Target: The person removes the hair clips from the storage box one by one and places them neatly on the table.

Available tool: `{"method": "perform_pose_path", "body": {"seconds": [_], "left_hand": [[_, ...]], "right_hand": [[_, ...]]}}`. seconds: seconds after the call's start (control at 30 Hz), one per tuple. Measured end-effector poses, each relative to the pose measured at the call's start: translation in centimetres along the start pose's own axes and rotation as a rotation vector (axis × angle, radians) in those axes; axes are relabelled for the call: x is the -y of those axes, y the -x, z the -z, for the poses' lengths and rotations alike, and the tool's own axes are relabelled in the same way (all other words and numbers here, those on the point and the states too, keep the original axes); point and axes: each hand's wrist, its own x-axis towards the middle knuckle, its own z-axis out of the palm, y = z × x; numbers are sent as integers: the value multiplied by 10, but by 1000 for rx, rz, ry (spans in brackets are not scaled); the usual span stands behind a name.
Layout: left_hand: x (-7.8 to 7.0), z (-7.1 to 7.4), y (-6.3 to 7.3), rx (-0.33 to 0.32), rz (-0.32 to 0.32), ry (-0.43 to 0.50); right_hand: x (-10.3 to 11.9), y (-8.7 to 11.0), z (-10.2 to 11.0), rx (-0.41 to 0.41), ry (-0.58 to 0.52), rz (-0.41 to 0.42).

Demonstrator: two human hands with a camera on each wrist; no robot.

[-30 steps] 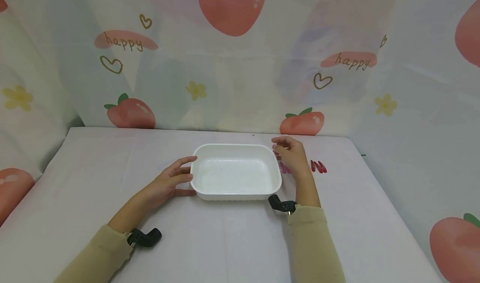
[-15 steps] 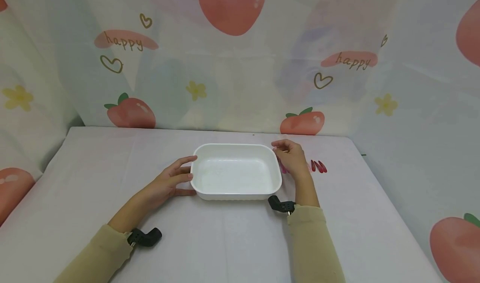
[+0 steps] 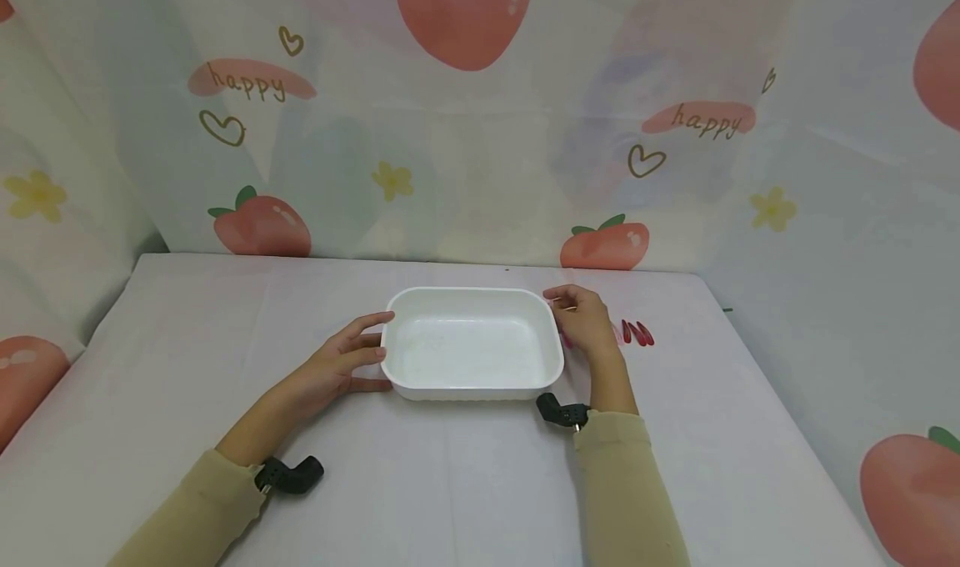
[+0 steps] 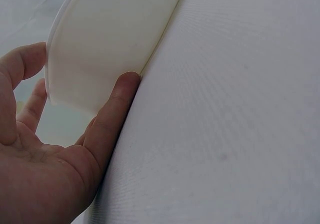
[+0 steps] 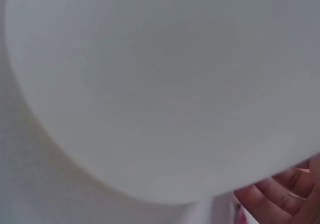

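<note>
A white rectangular tray (image 3: pixel 472 390) with rounded corners stands on the table between both hands. At its left end my left hand (image 3: pixel 326 375) spreads its fingers; their tips touch the rim and wall. In the left wrist view, the thumb lies low along the tray's outer wall. Beside the far right corner is my right hand (image 3: pixel 585 325), its fingers loosely bent near the rim. I see nothing between these fingers, and the tray fills most of the right wrist view. Small slender red pieces (image 3: pixel 637 333) lie right of that hand, which partly hides others; their kind is unclear.
A white cloth covers the table (image 3: pixel 450 484). Behind and at the sides hangs a printed curtain (image 3: pixel 480 150) with fruit, flowers and hearts. A black camera mount sits on each wrist below the sleeves.
My right hand has come slightly down along the tray's right end, covering more of the pink and red pieces. The left hand and the tray have stayed put.
</note>
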Motion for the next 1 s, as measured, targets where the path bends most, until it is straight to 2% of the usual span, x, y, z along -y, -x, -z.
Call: {"method": "perform_pose_path", "body": {"seconds": [0.1,0.2,0.33,0.4,0.5,0.6,0.73,1.0], "left_hand": [[-2,0,1,1,-4,1],[-2,1,1,3,-9,10],[-1,1,0,6,-3,18],[1,1,0,9,-1,17],[3,1,0,-6,3,16],[4,2,1,-10,4,18],[4,2,1,-8,8,12],[2,1,0,-5,6,2]], "right_hand": [[2,0,3,-15,1,3],[3,0,11,-32,-49,-4],[-4,1,28,-25,-146,-33],[-13,2,41,-25,-145,-51],[-28,4,61,-30,-98,-86],[-45,5,82,-24,-6,-129],[-66,4,106,-9,107,-145],[-94,0,132,35,220,-168]]}}
